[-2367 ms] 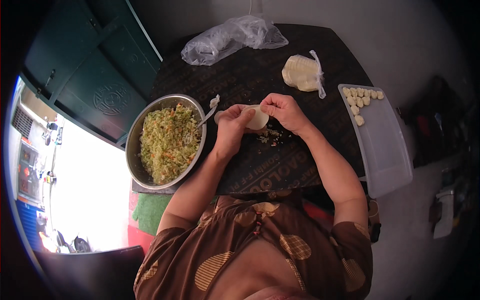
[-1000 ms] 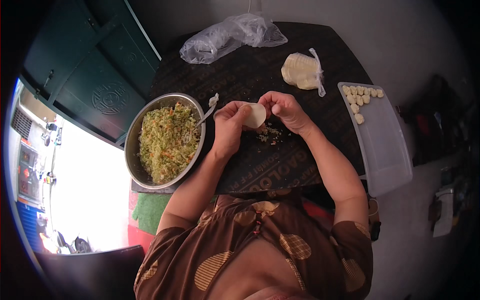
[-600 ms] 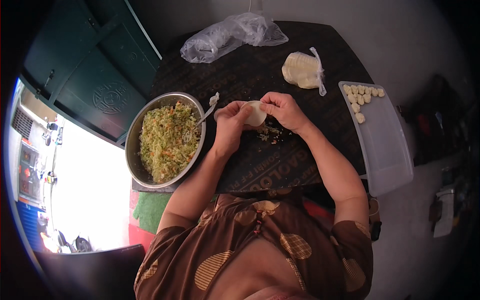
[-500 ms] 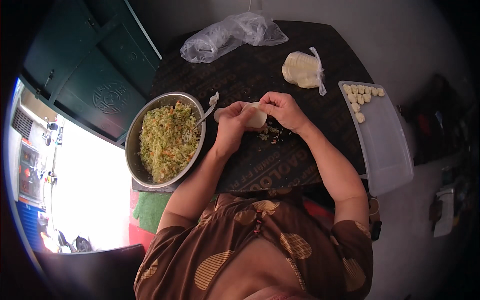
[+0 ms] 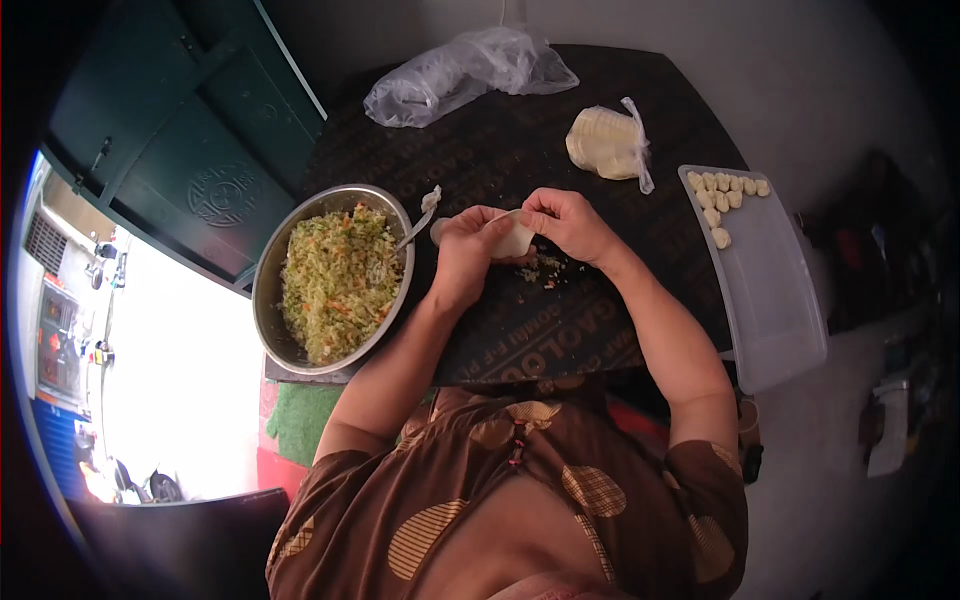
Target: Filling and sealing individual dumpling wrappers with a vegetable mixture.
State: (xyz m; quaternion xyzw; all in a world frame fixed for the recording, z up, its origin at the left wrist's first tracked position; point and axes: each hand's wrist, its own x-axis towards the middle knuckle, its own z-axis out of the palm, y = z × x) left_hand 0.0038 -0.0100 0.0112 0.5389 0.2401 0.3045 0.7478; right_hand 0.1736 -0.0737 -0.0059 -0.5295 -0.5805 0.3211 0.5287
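In front of me both hands hold a thin pale dumpling wrapper [image 5: 514,242]. My left hand [image 5: 464,256] cups it from the left, with the thumb on its upper edge. My right hand [image 5: 566,224] pinches that edge between thumb and fingers. The wrapper looks folded over; whatever lies inside is hidden. Beside the left hand's knuckles shows a bit of another pale thing [image 5: 437,231], mostly covered. Close by on the left, a steel bowl [image 5: 262,310] holds chopped vegetable filling [image 5: 335,285], and a spoon [image 5: 413,229] leans on its rim.
Crumbs of filling [image 5: 545,268] lie on the dark table [image 5: 480,340] beside my hands. At the right, a translucent tray [image 5: 770,300] carries several finished dumplings [image 5: 722,200]. Further back sit a bagged stack of wrappers [image 5: 602,142] and a crumpled clear plastic bag [image 5: 465,80].
The wrapper's upper edge has been drawn together, and less of its face shows between my fingers. Both hands stay in nearly the same place.
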